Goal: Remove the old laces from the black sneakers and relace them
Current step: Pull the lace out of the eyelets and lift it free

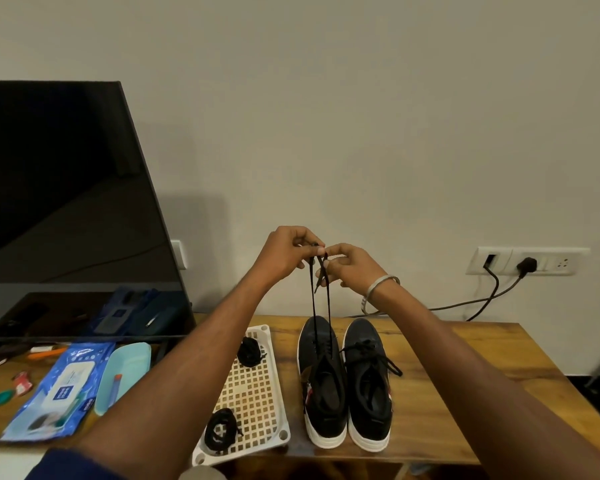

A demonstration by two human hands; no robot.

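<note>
Two black sneakers with white soles stand side by side on the wooden table. From the left sneaker [321, 379] a black lace [314, 299] runs up in two strands, both ends lifted high above the toe. My left hand [288, 252] and my right hand [352, 268] meet above the shoes, each pinching a lace end at the fingertips. The right sneaker [369, 382] is laced, with a bow tied at the front. A white perforated tray [253, 393] left of the shoes holds two bundled black laces, one at the far end [251, 351] and one at the near end [220, 427].
A dark TV screen [66, 188] stands at the left. A blue wipes packet [59, 393], a pale blue case [125, 372] and small items lie on the table's left part. Wall sockets [527, 261] with plugged cables sit at the right behind the table.
</note>
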